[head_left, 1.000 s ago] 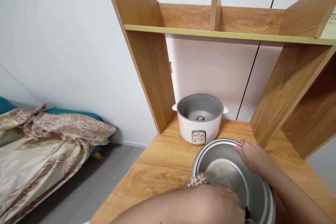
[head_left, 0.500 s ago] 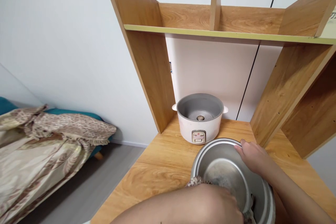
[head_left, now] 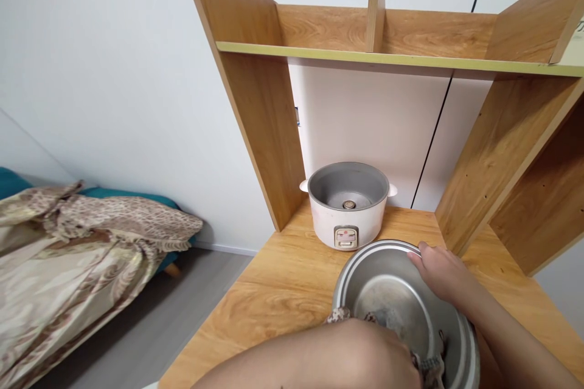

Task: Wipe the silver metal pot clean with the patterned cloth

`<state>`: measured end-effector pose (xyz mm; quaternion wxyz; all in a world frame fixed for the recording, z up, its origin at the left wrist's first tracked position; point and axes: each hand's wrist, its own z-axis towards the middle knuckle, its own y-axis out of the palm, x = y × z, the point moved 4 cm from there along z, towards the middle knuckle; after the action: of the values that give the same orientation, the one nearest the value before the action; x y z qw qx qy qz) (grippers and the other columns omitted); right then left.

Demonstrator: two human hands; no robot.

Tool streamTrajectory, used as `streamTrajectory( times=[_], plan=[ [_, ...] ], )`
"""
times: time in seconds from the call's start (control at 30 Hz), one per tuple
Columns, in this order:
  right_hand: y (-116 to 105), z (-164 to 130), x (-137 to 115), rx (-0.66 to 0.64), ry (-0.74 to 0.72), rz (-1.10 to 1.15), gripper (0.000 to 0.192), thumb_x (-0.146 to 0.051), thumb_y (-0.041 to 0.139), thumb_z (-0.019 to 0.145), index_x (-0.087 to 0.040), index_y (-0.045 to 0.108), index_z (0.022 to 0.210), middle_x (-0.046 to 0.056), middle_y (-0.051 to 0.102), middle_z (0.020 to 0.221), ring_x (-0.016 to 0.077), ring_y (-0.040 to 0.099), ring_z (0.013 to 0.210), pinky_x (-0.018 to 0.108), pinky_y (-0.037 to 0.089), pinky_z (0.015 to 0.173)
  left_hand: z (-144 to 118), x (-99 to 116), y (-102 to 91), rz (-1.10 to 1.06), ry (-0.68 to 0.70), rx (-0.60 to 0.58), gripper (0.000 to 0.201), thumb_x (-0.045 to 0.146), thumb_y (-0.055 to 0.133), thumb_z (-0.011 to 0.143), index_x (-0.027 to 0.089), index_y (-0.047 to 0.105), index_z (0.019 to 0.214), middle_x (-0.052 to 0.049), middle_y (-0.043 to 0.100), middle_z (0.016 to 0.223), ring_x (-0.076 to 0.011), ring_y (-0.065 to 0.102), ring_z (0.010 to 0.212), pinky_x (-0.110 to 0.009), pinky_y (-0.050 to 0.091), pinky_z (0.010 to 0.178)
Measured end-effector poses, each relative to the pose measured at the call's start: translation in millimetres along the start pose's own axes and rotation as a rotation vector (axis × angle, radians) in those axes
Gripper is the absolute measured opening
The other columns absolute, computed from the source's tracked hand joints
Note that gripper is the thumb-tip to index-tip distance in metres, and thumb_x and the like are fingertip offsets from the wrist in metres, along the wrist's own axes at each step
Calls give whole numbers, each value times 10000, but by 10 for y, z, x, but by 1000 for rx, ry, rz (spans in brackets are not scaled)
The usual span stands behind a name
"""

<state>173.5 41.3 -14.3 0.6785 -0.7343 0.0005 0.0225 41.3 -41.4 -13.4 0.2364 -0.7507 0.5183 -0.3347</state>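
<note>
Wooden counter (head_left: 283, 285) carries round steel pot (head_left: 365, 279); rim is pinched by right hand (head_left: 440, 273), patterned cloth (head_left: 340, 314) apparently bunched in left hand (head_left: 374, 355). Firm rim hold advised while wiping.

left hand (head_left: 387, 352) slid rightward inside the metal pot (head_left: 392, 292), patterned cloth (head_left: 429, 366) now bunched at the pot's near-right wall
</note>
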Motion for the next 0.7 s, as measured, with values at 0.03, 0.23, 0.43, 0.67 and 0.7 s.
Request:
streamTrajectory(
  times=[0.03, 0.23, 0.43, 0.67, 0.7],
  plan=[
    [1, 1, 0, -2, 3, -2, 436, -408, 255, 1018, -147, 601, 980, 153, 709, 881, 280, 686, 881, 327, 377, 656, 5, -3, 7, 7, 10, 4, 190, 197, 593, 766, 101, 696, 893, -90, 716, 680, -160, 564, 448, -267, 396, 417],
    [30, 20, 13, -2, -7, -6, 426, -407, 257, 1019, -151, 595, 979, 144, 712, 905, 272, 685, 875, 322, 383, 660, -42, 18, -40, 178, 47, 230, 179, 250, 559, 818, 138, 674, 738, -74, 698, 663, -188, 619, 554, -283, 385, 450],
    [37, 30, 19, -2, -2, -9, 428, -413, 252, 1020, -150, 587, 978, 148, 705, 886, 277, 687, 868, 333, 389, 664, -54, 26, -66, 106, 31, 224, 197, 251, 532, 821, 151, 700, 803, -80, 704, 661, -196, 608, 522, -295, 394, 452],
    [47, 31, 24, 10, -14, -19, 428, -412, 250, 1022, -150, 584, 972, 143, 703, 868, 270, 687, 857, 331, 388, 661, 100, -53, 95, 9, -33, 68, 217, 218, 582, 750, 122, 725, 882, -107, 723, 692, -203, 592, 465, -308, 410, 439],
    [46, 31, 23, 15, -20, -24, 430, -413, 249, 1022, -149, 585, 972, 145, 705, 875, 272, 688, 857, 331, 388, 661, 109, -57, 108, -9, -21, 54, 197, 205, 586, 737, 116, 724, 848, -107, 719, 676, -196, 584, 452, -303, 408, 432]
  ],
)
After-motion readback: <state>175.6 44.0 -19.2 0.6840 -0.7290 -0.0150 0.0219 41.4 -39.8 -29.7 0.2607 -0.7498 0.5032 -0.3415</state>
